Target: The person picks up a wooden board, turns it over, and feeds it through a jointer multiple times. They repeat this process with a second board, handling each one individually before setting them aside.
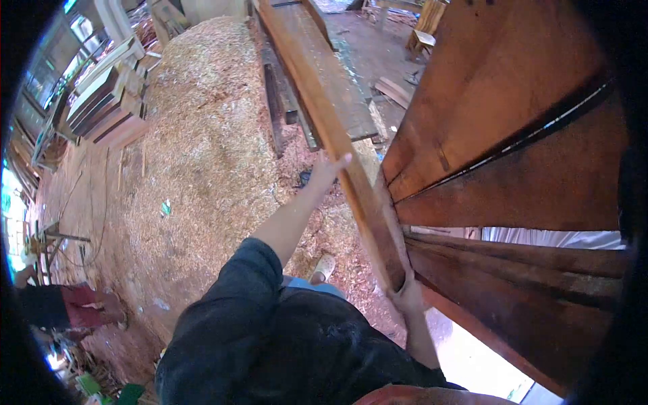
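A long reddish-brown wooden board [370, 206] runs from my body up and away along a dusty machine table [347, 108]. My left hand [327, 170] grips its left edge about midway, the thumb over the top and the other fingers mostly hidden. At the near end, my right hand [408, 297] is closed around the board's end, close to the wooden panels on my right. The board's near part extends past the table, held between my hands.
Large brown wooden panels [499, 101] stand close on the right. Wood shavings [209, 121] heap over the floor at left. Stacked timber [111, 101] lies at the far left. Another person [67, 307] is at lower left. A small wooden chair [425, 34] stands at the back.
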Demonstrator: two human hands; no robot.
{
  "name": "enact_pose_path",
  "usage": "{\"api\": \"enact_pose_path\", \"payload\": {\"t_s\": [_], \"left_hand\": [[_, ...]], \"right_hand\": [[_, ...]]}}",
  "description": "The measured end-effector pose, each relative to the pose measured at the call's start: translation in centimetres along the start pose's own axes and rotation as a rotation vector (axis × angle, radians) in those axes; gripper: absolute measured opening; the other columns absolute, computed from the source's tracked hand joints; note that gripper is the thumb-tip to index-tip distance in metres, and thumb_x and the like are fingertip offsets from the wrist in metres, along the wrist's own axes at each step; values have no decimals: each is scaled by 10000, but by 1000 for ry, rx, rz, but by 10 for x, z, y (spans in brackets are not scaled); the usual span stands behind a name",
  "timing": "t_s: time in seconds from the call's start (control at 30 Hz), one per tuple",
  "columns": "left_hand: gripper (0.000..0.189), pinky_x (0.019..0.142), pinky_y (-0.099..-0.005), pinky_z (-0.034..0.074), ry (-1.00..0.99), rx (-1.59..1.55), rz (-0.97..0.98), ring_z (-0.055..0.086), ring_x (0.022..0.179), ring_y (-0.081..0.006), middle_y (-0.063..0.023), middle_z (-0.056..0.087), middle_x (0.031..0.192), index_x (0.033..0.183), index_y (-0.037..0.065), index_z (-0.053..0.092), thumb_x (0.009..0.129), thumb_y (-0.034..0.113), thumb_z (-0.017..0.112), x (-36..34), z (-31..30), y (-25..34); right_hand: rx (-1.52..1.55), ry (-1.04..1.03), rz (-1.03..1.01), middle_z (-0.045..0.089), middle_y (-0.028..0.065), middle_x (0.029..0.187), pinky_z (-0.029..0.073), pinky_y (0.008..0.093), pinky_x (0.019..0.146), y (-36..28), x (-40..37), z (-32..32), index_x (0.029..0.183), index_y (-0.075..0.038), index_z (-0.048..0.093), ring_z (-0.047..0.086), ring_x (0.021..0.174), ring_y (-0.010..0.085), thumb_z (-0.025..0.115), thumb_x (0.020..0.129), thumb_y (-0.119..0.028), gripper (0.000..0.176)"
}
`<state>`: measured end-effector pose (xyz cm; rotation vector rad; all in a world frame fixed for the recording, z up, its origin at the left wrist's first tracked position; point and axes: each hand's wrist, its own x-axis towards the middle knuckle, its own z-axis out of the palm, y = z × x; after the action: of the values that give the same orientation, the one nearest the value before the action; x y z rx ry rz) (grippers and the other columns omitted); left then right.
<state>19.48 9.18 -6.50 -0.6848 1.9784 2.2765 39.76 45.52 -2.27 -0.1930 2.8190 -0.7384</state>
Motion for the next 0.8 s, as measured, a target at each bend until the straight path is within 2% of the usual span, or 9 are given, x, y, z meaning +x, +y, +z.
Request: {"api": "enact_pose_path", "payload": {"t_s": [0.07,0.1,0.23,0.33,0.47,0.6,0.67,0.7,0.8], "left_hand": [[1278,1110,-447,473,152,162,78,582,1343,-370,-278,573,1455,1609,-98,200,753,527,915,50,16,-19],[1284,1104,-454,478,249,275,96,592,1326,-383,-290,582,1433,1601,-109,194,740,494,931,66,19,-28],[1251,1064,-473,507,391,529,273,631,1250,-435,-322,612,1348,1621,-59,146,698,286,917,30,32,-23],[1223,1034,-483,523,389,586,163,662,1195,-435,-306,637,1312,1635,-35,117,722,240,883,30,28,-18],[1183,1034,-501,517,255,492,49,652,1184,-466,-326,626,1310,1630,-51,104,766,238,859,17,20,16],[1193,1121,-498,449,251,506,161,561,1312,-479,-375,500,1440,1620,-95,80,789,264,858,44,14,-16],[1205,1168,-498,409,207,518,157,483,1402,-475,-396,394,1532,1617,-113,65,799,277,860,40,9,-29],[1205,1161,-482,415,252,637,246,510,1367,-464,-380,429,1506,1612,-120,49,805,267,856,39,0,-43],[1212,1157,-453,418,264,798,483,564,1304,-434,-340,500,1460,1602,-128,25,808,248,859,61,-3,-71]], "right_hand": [[36,-138,256,709,308,1117,572,535,888,9,-34,17,1290,7,593,707,1038,484,878,713,-279,704],[55,-99,117,723,311,1016,578,561,839,20,-53,24,1341,-32,570,711,968,510,820,786,-327,676],[185,-222,390,731,291,1062,570,557,883,28,-109,48,1381,-57,561,732,986,450,791,808,-279,656],[263,-352,477,723,287,1138,567,538,912,70,-125,110,1421,-51,549,731,1032,406,773,850,-300,661],[297,-464,578,722,272,1169,566,528,920,28,-110,96,1438,-51,545,729,1036,391,758,877,-321,658],[276,-440,648,721,257,1200,564,519,927,-26,-104,70,1456,-50,542,727,1039,376,744,904,-343,656],[171,-401,673,754,156,1147,554,432,912,-58,-94,48,1359,-50,620,726,1054,294,625,1011,-272,413],[119,-382,687,771,106,1121,549,388,904,-74,-88,37,1311,-49,659,725,1062,253,566,1064,-236,323],[-6,-385,704,766,132,1123,551,431,918,-72,-88,38,1307,-108,656,727,1058,310,676,930,-404,479]]}}
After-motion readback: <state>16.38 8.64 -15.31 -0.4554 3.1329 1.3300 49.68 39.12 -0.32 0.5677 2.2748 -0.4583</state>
